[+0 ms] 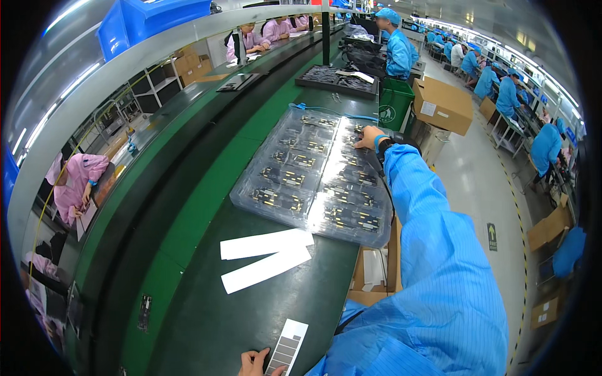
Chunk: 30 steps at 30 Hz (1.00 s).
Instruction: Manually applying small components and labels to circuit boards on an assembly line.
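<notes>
A clear plastic tray (241,195) with several rows of cells lies on the dark green bench, with dark circuit boards (276,199) in the cells. Stretched out to the tray's far right corner, my right hand (369,138) has its fingers bent down onto a circuit board there; the fingertips are partly hidden. At the lower edge of the view, my left hand (254,362) pinches the side of a white strip with grey labels (288,344). Between that strip and the tray, two blank white paper strips (266,269) lie partly overlapping.
Along the bench's left runs a green and black conveyor (188,219), carrying a single board (145,313). Beyond the tray stand a black tray of parts (335,80), a green bin (396,97) and a carton (442,103). An open cardboard box (360,276) sits below the bench's right edge. Co-workers sit across the conveyor.
</notes>
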Tool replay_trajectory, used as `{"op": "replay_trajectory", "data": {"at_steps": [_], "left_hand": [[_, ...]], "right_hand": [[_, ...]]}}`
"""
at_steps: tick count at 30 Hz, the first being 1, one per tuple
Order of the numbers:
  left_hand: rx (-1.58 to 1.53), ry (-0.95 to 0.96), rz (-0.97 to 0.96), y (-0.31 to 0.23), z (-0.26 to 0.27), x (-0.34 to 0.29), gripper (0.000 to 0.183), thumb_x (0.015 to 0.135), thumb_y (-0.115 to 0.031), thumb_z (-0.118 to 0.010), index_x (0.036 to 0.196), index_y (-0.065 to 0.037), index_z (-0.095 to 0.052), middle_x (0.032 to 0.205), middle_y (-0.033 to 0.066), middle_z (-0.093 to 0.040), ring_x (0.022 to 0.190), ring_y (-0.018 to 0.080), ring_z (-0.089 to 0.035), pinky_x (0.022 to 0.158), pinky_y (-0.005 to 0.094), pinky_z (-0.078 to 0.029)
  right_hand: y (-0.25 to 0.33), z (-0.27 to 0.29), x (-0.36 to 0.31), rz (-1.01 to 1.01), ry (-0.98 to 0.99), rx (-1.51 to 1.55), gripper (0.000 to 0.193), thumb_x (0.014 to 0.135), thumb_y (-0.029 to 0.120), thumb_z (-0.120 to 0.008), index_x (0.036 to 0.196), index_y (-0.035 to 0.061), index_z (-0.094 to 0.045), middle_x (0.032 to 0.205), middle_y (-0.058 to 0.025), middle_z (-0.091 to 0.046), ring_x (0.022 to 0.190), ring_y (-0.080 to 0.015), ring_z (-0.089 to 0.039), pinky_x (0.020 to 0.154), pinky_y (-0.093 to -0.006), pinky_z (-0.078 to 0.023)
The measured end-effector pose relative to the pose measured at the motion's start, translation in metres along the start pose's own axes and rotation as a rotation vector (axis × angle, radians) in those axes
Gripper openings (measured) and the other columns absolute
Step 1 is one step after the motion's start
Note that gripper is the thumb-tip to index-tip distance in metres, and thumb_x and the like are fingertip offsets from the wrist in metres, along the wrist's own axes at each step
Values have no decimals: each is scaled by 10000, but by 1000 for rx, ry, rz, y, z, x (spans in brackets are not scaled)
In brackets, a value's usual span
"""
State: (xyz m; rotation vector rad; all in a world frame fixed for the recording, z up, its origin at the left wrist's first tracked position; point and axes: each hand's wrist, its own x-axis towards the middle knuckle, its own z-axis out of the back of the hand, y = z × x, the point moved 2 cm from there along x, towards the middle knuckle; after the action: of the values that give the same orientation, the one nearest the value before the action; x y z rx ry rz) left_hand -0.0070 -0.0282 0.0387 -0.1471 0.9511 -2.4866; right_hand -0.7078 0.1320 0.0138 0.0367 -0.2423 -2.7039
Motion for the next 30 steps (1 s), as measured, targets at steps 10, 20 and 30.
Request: {"op": "replay_trajectory", "data": {"at_steps": [10, 20, 30], "left_hand": [[47, 3, -20, 3, 0, 2, 423, 773, -130, -717, 1164, -58, -573, 1036, 155, -512, 913, 373, -569, 756, 407, -479], [82, 37, -60, 26, -16, 2, 401, 746, -187, -747, 1119, -94, -633, 1182, 112, -545, 852, 296, -612, 684, 370, -508], [116, 0, -245, 23, -25, 1, 357, 787, -123, -687, 1139, -90, -644, 1281, 11, -576, 732, 235, -545, 640, 339, -503]], "right_hand": [[29, 49, -34, 101, -306, 117, 239, 644, 242, -783, 817, 103, -696, 861, -149, -689, 861, -339, -660, 786, -419, -523], [220, 70, -294, 834, 133, 399, 211, 710, 144, -769, 867, 55, -660, 740, -141, -645, 694, -299, -635, 647, -355, -493], [367, -61, -390, 1362, 476, 329, 200, 722, 195, -735, 879, 80, -690, 772, -111, -661, 747, -322, -644, 661, -424, -497]]}}
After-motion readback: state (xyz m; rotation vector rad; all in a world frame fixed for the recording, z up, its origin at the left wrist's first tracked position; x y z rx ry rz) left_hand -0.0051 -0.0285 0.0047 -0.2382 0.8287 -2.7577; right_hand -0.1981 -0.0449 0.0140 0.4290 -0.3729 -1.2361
